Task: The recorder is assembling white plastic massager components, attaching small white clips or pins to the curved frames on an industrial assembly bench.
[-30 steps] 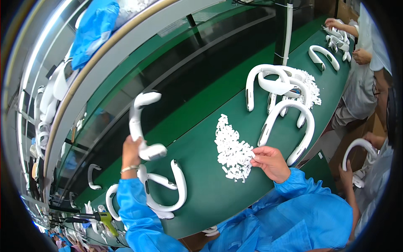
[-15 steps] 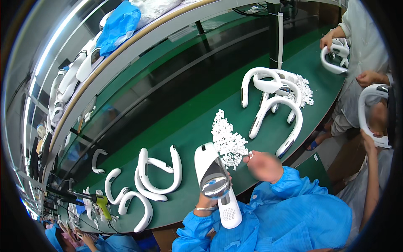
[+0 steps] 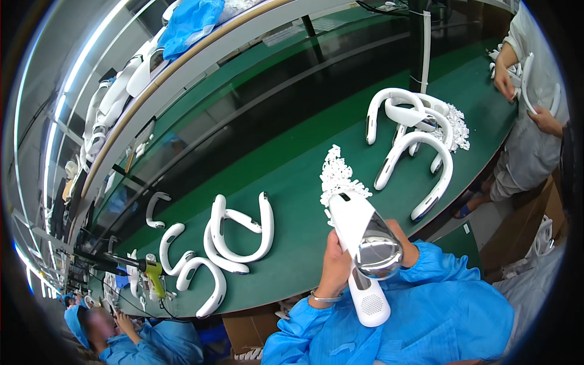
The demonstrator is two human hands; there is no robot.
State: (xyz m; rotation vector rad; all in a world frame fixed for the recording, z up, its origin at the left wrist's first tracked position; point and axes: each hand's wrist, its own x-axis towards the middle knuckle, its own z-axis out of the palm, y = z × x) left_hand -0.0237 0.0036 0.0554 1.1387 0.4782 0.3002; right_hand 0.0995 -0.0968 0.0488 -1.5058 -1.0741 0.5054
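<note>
My left hand (image 3: 336, 263) is closed around a white U-shaped neck device (image 3: 353, 214), held tilted over the table's near edge. A mirror-like silver section covers the device's middle, and its lower end has a grid of small holes. Against the device's right side is my right hand (image 3: 404, 241), curled, its fingertips hidden behind the shiny part. Whether a small piece is pinched there cannot be seen. Just beyond the device lies a pile of small white plastic parts (image 3: 336, 172), partly covered by its upper end.
Several white neck devices (image 3: 267, 228) lie left on the green table (image 3: 298, 255); others are stacked right, by a second parts pile (image 3: 459, 129). A yellow-green power screwdriver (image 3: 154, 281) stands far left. A person in white (image 3: 535, 158) handles a curved piece at right; a blue-clad person (image 3: 155, 340) sits lower left.
My right hand has come from the parts pile, where it pinched a small white piece, to the device. My left hand and the device have shifted right.
</note>
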